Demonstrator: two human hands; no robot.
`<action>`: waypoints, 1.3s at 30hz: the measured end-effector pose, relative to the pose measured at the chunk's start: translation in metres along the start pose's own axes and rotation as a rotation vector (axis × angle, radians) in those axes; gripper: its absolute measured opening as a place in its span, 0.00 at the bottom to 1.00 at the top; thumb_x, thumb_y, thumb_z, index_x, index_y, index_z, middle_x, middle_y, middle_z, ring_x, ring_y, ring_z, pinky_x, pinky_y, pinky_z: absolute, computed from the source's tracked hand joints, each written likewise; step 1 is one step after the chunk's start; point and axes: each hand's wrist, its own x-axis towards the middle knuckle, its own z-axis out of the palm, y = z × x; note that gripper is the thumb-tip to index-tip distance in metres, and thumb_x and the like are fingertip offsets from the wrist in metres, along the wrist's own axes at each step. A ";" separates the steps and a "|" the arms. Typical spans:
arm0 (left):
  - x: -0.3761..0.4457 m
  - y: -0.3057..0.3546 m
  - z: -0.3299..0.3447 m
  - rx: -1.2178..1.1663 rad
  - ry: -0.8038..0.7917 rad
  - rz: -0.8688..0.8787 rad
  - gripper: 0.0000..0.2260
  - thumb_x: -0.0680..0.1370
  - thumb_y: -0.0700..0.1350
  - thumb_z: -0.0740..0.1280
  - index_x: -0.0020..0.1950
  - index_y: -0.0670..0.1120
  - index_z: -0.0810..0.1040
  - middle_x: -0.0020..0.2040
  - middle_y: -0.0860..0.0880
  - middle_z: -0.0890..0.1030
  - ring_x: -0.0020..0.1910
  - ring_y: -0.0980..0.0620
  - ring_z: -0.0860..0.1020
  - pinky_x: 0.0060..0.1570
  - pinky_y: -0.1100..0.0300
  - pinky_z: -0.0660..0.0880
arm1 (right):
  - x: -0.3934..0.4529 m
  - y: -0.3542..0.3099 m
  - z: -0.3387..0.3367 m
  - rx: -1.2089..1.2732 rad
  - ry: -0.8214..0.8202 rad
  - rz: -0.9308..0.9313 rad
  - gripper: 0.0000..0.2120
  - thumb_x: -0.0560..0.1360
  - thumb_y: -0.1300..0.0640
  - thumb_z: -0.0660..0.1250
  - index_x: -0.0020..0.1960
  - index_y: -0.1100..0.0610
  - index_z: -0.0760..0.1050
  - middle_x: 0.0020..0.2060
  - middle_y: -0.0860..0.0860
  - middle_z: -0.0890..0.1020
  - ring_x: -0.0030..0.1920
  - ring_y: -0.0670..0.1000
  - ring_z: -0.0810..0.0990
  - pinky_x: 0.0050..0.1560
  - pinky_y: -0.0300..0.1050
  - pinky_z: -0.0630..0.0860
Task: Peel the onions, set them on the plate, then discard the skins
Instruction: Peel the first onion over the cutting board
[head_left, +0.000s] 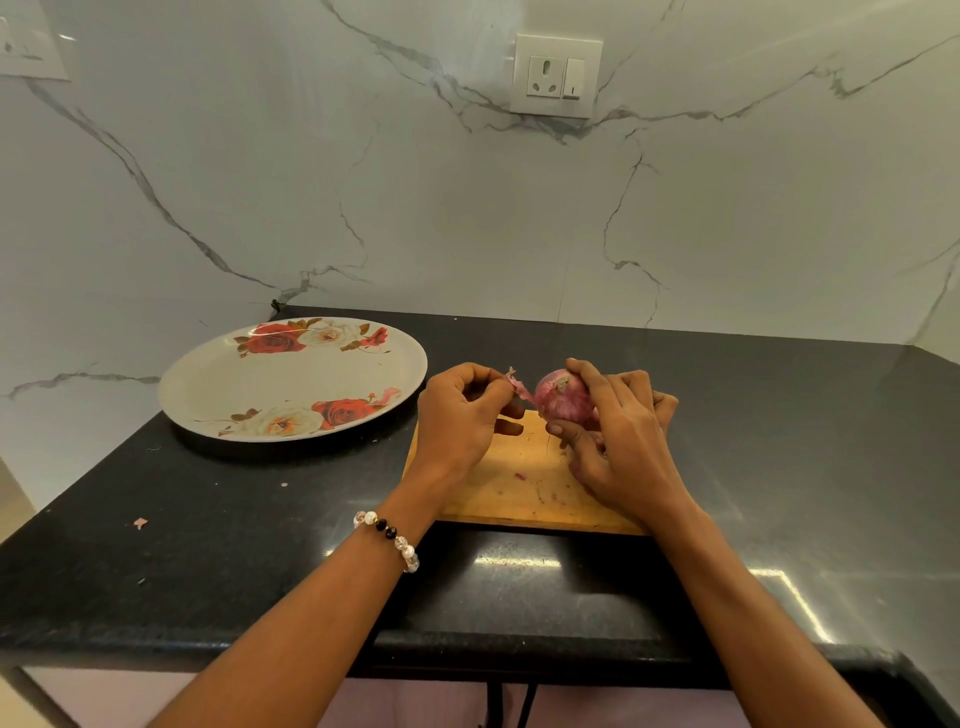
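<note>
Head view: right hand (618, 441) grips onion (563, 397) above board (519, 483), fingers (587, 374) curled over top, thumb under near side. Left hand (457, 415) just left of onion, fingers clenched, pinching skin strip (519, 389) that runs from fingertips to onion, part peeled, still attached. Plate (249, 384) with rose print on table (208, 545), left of board, no onion on it. Small skin scrap (140, 523) on table near left edge. Bracelet (389, 538) on left wrist.
</note>
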 end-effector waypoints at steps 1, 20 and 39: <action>0.000 0.000 0.000 0.012 0.022 -0.011 0.03 0.78 0.40 0.67 0.46 0.41 0.79 0.40 0.43 0.82 0.36 0.50 0.83 0.32 0.59 0.80 | 0.000 0.000 0.000 0.015 0.001 0.007 0.31 0.73 0.38 0.59 0.71 0.54 0.69 0.54 0.51 0.80 0.56 0.49 0.68 0.50 0.44 0.53; 0.002 -0.005 -0.006 0.486 0.109 0.354 0.07 0.72 0.40 0.72 0.44 0.48 0.75 0.42 0.51 0.78 0.39 0.55 0.78 0.39 0.64 0.78 | 0.000 -0.005 -0.007 0.292 -0.007 0.120 0.33 0.76 0.36 0.49 0.71 0.56 0.68 0.53 0.48 0.74 0.55 0.46 0.67 0.56 0.49 0.58; 0.000 -0.008 -0.005 0.454 -0.133 0.737 0.07 0.74 0.41 0.71 0.50 0.41 0.84 0.45 0.47 0.82 0.43 0.55 0.80 0.42 0.69 0.76 | -0.006 0.002 -0.002 0.093 -0.130 -0.076 0.30 0.77 0.38 0.54 0.73 0.54 0.66 0.58 0.49 0.79 0.58 0.49 0.68 0.53 0.46 0.55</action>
